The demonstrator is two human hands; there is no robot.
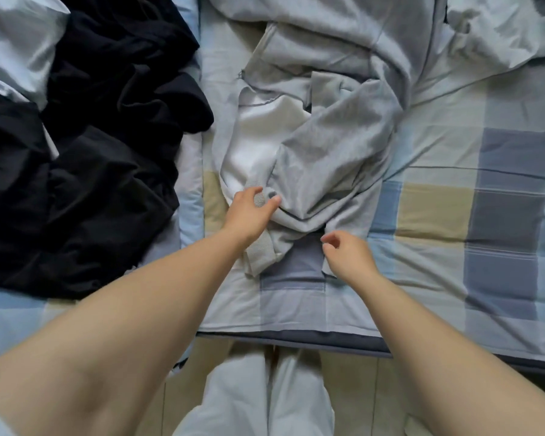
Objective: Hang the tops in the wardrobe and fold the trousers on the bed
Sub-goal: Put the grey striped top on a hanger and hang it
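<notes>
A crumpled light grey garment with a ribbed hem and a white lining lies in the middle of the bed. My left hand rests on its ribbed edge, the fingers spread and touching the cloth. My right hand hovers just right of the garment's lower edge, its fingers loosely curled and holding nothing. A heap of black clothes covers the bed's left side.
The bed has a checked blue, grey and beige cover. A pale blue pillow lies at the top left, and white bedding at the top right. The bed's near edge runs above my legs and the tiled floor.
</notes>
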